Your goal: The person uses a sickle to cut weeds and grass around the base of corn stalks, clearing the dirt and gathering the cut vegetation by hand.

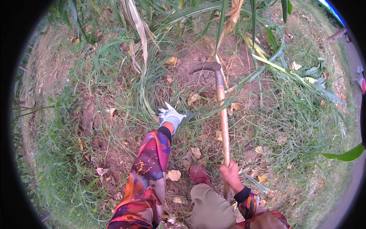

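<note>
My right hand (230,172), bare, grips the lower part of the wooden handle (223,120) of a long-handled sickle. The dark curved blade (206,66) points left at the far end, over a patch of bare soil. My left hand (171,114) wears a pale work glove with dark fingertips. Its fingers are spread low over the grass (145,94), left of the handle, and nothing shows in its grasp. Whether the fingertips touch the blades of grass, I cannot tell.
Green corn stalks and leaves (194,13) stand at the top, with dry husk-like leaves (137,23) hanging down. A cut or fallen stalk (286,71) lies at right. My red boot (199,174) is on dry, leaf-strewn ground. A paved strip (353,57) runs along the right rim.
</note>
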Demonstrator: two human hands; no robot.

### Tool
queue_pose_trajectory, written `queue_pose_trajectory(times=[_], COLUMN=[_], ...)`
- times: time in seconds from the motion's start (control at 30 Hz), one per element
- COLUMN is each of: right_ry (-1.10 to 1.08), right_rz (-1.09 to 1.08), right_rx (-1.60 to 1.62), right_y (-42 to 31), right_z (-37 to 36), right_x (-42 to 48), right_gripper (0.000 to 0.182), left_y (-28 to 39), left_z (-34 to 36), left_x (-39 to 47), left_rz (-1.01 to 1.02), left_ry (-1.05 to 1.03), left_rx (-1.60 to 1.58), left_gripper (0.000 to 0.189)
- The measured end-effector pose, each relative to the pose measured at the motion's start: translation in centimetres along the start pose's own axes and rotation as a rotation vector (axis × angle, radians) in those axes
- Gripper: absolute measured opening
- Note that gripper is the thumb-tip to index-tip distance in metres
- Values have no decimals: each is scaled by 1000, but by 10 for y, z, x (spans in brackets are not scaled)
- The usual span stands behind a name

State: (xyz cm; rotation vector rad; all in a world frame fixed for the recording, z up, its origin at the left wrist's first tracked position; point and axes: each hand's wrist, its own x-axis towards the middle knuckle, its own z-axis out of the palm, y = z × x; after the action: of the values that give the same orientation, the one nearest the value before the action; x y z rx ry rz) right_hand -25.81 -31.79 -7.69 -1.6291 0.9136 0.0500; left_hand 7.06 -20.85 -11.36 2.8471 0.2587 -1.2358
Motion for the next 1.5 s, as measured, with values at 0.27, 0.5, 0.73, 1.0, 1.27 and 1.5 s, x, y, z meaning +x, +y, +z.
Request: queue_pose_trajectory(times=[0.27,0.5,0.73,1.0,1.27,1.5], right_ry=[-30,-270,-180,-57,-260,-175], right_rz=[-86,76,135,-12,-144,245], right_rx=[-363,-18,-698,-240,-449,-552], right_y=[-14,5,94,33,5,119], right_z=[-21,-13,-169,-41,37,-151], right_x=[6,90,-135,-6,103,-124], right_gripper=[18,12,24,20,24,21], left_y=[-33,-26,-78,-132,-160,-358], left_z=[-2,-60,6,-14,-51,-23], left_x=[2,-25,-37,-13,-12,-33], left_rz=[174,413,487,322,276,-120], left_ry=[50,190,193,324,367,242], left_rx=[109,383,506,303,290,425], left_gripper=[61,29,26,26,30,27])
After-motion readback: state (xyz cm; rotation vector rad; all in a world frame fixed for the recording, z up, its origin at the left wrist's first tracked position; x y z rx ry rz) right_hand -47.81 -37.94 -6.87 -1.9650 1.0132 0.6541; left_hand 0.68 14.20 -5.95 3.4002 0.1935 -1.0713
